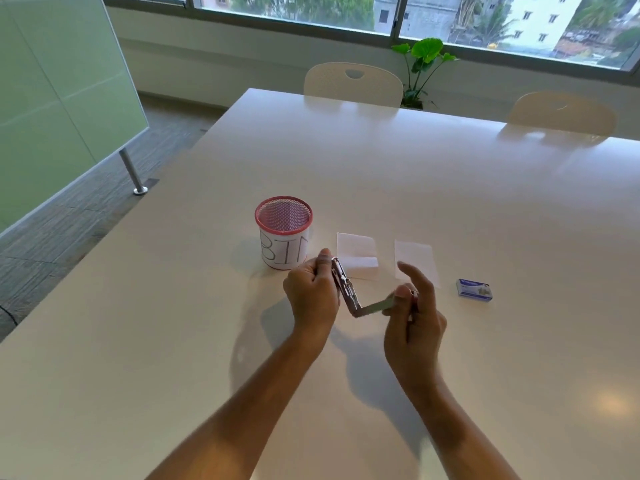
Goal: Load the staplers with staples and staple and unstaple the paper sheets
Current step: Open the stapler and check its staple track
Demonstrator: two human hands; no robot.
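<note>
Glossy white table (pixel 450 188), hinged metal stapler (pixel 349 296) between hands

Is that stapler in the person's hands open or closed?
Open. The stapler is hinged apart in a V: the left hand holds one half up, the right hand the other.

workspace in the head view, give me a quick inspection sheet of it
surface: white table, glossy.
job's things: stapler hinged open, held above table; two paper sheets; staple box at right.
clutter: mesh cup marked BIN.
grippers: left hand holds one stapler arm, right hand the other.
cables: dark cord on floor, far left.
surroundings: two chairs, plant, windows, glass partition.
</note>
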